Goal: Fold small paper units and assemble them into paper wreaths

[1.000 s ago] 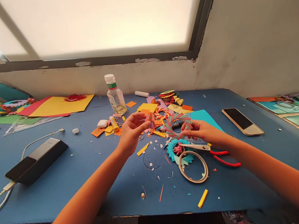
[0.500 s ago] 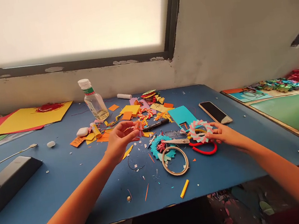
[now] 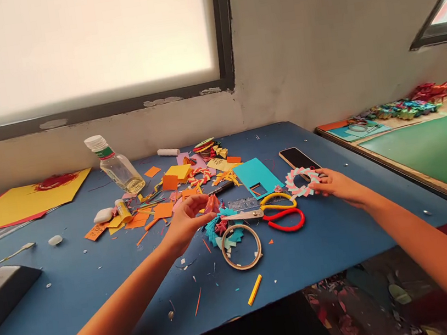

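Observation:
Between the fingertips of my left hand [image 3: 189, 219] is a small folded orange-pink paper piece [image 3: 212, 203]. My right hand [image 3: 336, 187] pinches the edge of a pink and pale-blue folded paper ring [image 3: 301, 181], held above the table in front of the phone [image 3: 297, 160]. Under and between the hands lie scissors [image 3: 283, 211] with one yellow and one red handle, blades pointing left. A blue folded paper ring [image 3: 212, 235] rests left of the blades, partly covered by them and by a roll of tape [image 3: 241, 247].
Coloured paper scraps [image 3: 163, 210] and a black marker [image 3: 224, 188] lie mid-table. A clear bottle [image 3: 120, 171], glue stick [image 3: 122, 210] and white case [image 3: 104, 215] are at left. A cut turquoise sheet [image 3: 258, 176] lies behind the scissors. A green-topped table [image 3: 420, 145] stands at right.
The view has turned to the right, so the table things sit further left. My right hand has lifted the pink and pale-blue ring away from the scissors. My left hand still holds its paper piece.

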The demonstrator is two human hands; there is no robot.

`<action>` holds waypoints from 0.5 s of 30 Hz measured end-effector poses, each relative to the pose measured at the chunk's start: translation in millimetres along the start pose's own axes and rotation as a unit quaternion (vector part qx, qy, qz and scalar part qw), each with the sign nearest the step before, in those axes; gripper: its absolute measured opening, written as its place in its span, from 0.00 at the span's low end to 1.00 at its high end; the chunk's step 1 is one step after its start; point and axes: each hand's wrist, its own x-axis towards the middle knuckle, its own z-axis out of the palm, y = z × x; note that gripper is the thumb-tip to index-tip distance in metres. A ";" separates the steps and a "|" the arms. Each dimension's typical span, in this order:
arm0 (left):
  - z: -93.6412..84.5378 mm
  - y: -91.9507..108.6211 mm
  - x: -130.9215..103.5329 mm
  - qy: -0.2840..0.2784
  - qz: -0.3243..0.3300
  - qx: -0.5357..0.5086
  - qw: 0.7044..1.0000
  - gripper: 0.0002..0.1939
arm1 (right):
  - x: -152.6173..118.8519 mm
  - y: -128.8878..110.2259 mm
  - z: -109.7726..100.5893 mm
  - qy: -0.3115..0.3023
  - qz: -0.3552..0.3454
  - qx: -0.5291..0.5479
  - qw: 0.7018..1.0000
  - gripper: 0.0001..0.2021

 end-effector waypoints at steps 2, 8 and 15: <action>9.2 -1.4 5.5 -0.015 0.000 0.019 1.000 0.22 | 2.7 6.7 -4.9 0.008 -0.002 -0.020 1.000 0.37; 43.2 -2.4 29.5 -0.059 0.017 0.113 0.992 0.21 | 4.4 25.0 -16.2 0.054 0.004 -0.145 0.988 0.33; 90.6 -0.8 66.0 -0.126 0.091 0.218 0.963 0.22 | -9.9 5.4 -30.7 0.125 -0.024 -0.288 0.949 0.28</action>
